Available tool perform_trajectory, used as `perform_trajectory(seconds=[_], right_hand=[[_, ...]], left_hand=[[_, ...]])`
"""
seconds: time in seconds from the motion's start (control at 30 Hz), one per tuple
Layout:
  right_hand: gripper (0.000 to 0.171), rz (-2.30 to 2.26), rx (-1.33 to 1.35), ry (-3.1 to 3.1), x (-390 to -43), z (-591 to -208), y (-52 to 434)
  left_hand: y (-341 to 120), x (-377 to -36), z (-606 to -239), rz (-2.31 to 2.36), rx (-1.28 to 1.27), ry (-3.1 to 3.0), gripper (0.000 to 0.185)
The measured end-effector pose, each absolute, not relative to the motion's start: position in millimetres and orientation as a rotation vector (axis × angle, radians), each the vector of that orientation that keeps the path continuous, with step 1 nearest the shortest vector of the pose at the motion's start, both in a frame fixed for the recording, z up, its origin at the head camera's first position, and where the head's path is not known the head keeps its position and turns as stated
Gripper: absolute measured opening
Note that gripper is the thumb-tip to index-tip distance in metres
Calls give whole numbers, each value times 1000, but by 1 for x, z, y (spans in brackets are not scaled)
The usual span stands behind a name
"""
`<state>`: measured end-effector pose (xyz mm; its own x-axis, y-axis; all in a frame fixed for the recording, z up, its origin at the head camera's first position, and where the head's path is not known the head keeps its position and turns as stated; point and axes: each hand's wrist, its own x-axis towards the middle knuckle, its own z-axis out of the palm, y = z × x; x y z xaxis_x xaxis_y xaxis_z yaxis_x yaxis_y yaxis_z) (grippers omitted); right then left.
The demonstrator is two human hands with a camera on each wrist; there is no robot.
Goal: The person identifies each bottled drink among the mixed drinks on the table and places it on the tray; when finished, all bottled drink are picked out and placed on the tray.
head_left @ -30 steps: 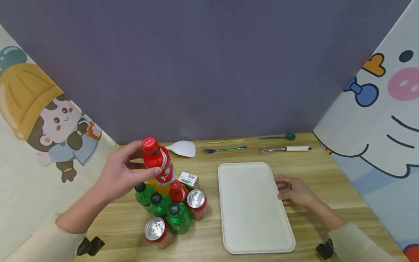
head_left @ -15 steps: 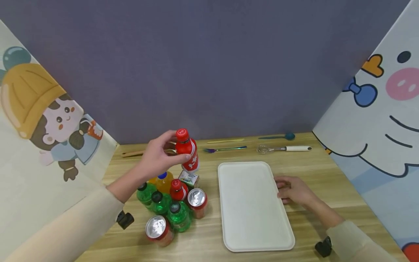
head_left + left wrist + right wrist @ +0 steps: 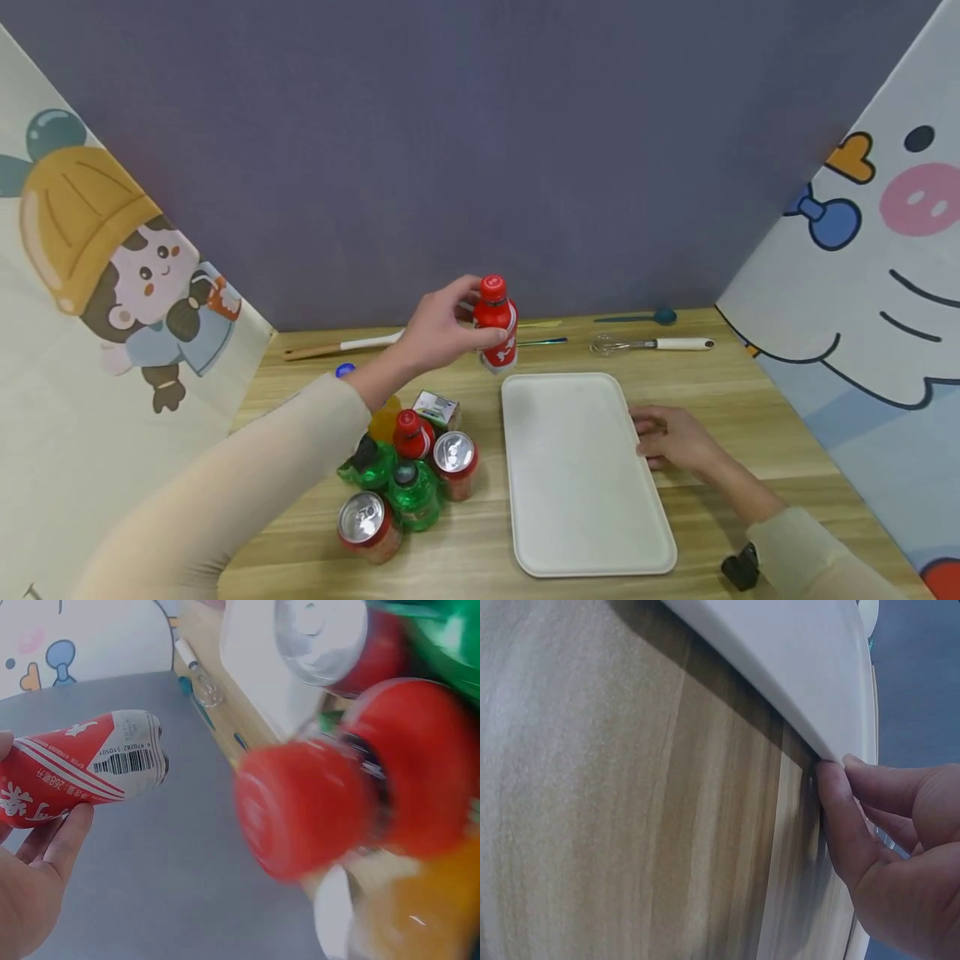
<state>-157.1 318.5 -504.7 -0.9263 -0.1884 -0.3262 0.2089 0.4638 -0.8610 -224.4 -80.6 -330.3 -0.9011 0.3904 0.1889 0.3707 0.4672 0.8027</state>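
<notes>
My left hand [image 3: 438, 332] grips a small red bottle [image 3: 496, 325] with a red cap and white lettering, held in the air just beyond the far left corner of a white tray [image 3: 581, 475]. In the left wrist view the red bottle [image 3: 79, 766] lies across my fingers [image 3: 46, 844]. My right hand [image 3: 672, 439] rests on the table with its fingertips [image 3: 838, 810] touching the tray's right edge [image 3: 780, 697]. Below my left arm stands a cluster of green bottles [image 3: 408, 496], a red bottle [image 3: 411, 433], an orange bottle [image 3: 384, 423] and red cans [image 3: 363, 525].
Along the back of the wooden table lie a wooden-handled spatula [image 3: 341, 345], a fork [image 3: 540, 341], a whisk [image 3: 648, 342] and a teal spoon [image 3: 637, 316]. A small carton [image 3: 437, 408] sits beside the bottles. Cartoon panels wall in both sides.
My left hand has lifted the red bottle from above the cluster and carried it right and farther back, to the tray's far left corner. The right hand has stayed put.
</notes>
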Motion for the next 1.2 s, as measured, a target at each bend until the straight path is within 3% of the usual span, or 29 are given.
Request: perform_trajectory(seconds=[0.53, 1.2], right_hand=[[61, -1444, 30, 2373, -156, -506, 318], [60, -1420, 66, 2369, -160, -510, 319]], left_hand=[[-6, -250, -349, 1362, 755, 2551, 49], [77, -254, -396, 1305, 671, 2497, 54]])
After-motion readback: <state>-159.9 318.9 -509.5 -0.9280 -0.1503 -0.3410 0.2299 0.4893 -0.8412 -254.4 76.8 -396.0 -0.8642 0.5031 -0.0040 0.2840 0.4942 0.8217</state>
